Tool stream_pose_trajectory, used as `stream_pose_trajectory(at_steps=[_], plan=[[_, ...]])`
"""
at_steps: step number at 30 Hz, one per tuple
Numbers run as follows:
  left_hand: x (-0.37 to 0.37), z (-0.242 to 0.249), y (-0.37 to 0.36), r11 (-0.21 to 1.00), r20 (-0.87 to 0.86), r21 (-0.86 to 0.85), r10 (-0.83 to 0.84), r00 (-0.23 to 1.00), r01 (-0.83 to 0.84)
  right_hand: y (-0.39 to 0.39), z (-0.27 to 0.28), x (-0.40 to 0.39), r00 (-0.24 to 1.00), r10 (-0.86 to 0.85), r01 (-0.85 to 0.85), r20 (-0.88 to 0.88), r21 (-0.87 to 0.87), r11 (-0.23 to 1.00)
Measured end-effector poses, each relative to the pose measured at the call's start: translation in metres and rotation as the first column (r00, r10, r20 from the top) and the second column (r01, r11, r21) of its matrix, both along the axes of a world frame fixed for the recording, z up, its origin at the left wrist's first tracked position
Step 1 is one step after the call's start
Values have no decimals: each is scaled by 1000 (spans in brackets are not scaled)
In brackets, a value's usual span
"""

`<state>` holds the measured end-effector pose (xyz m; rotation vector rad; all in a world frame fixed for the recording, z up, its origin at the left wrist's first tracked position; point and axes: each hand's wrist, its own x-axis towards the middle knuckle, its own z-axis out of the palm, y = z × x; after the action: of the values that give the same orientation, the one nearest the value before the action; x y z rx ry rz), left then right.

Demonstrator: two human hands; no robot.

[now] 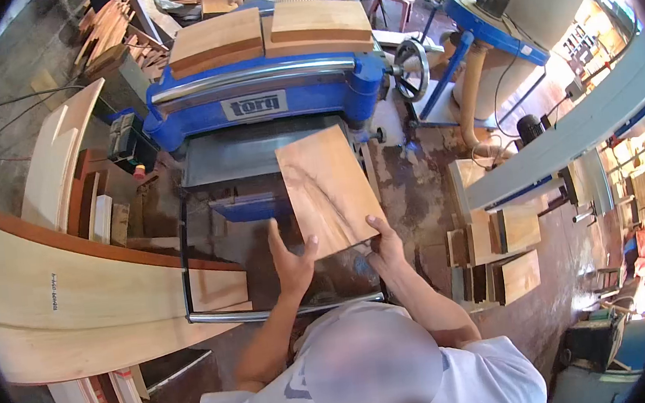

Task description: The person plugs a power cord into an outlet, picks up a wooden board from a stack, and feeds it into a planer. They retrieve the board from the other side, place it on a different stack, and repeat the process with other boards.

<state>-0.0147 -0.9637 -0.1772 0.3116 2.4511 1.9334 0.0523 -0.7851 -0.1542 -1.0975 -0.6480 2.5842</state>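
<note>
- Currently, through the head view, I have the wooden board (329, 189) tilted in front of the blue machine (251, 103), its far end overlapping the metal bed (229, 156) from my viewpoint.
- My right hand (390, 253) grips the board at its near right corner, thumb on the upper face and the other fingers mostly hidden below.
- My left hand (295, 268) is spread, fingers extended, beside the near left corner; I can't tell whether its thumb touches the edge.
- A dark streak (321, 186) runs along the board's face.
- On top of the machine I see more boards (319, 23) in two side-by-side piles.
- Left of me lies a long pale slab (98, 293); to my right, stacked wooden blocks (520, 276) sit near the floor.
</note>
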Motion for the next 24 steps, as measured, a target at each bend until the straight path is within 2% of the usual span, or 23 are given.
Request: stream_pose_trajectory(at_steps=[1, 2, 4, 6, 8, 9, 10, 13, 15, 16, 18, 20, 21, 24], plan=[[-2, -22, -4, 994, 159, 108, 11, 987, -29, -1, -15, -11, 1000, 3, -3, 11, -65, 998], [-4, -35, -6, 976, 264, 216, -89, 960, 31, 0, -36, -21, 997, 52, -57, -55, -88, 995], [-11, -56, -5, 890, 418, 443, -311, 854, 107, -6, -59, -42, 996, 48, -54, -74, -82, 995], [-26, -73, 3, 835, 504, 542, -229, 833, -98, -11, -81, -63, 995, 71, -77, -76, -71, 994], [-54, -92, 14, 719, 557, 642, -198, 807, -266, 1, -94, -82, 966, 256, -257, -18, -52, 965], [-63, -96, 17, 725, 579, 614, -147, 802, -311, 3, -92, -86, 939, 344, -342, 19, -51, 938], [-73, -99, 21, 727, 595, 590, -97, 798, -351, 6, -90, -91, 909, 395, -407, 133, 83, 910], [-105, -110, 30, 701, 628, 573, -43, 777, -425, 14, -94, -92, 870, 487, -493, 78, 160, 855], [-118, -112, 33, 703, 660, 527, 16, 751, -478, 15, -92, -74, 834, 540, -551, 113, 230, 802], [-123, -109, 33, 700, 653, 548, -16, 758, -458, 16, -100, -60, 812, 570, -582, 126, 250, 774], [-120, -103, 34, 694, 641, 585, -78, 763, -420, 11, -96, -25, 832, 520, -555, 195, 305, 774], [-113, -108, 44, 709, 643, 601, -154, 750, -370, 12, -114, 13, 855, 421, -518, 303, 524, 676], [-111, -104, 47, 719, 662, 607, -220, 717, -340, 14, -121, 30, 850, 418, -524, 320, 582, 621], [-111, -107, 59, 737, 698, 582, -234, 677, -345, 19, -128, 61, 841, 400, -531, 363, 696, 485]])
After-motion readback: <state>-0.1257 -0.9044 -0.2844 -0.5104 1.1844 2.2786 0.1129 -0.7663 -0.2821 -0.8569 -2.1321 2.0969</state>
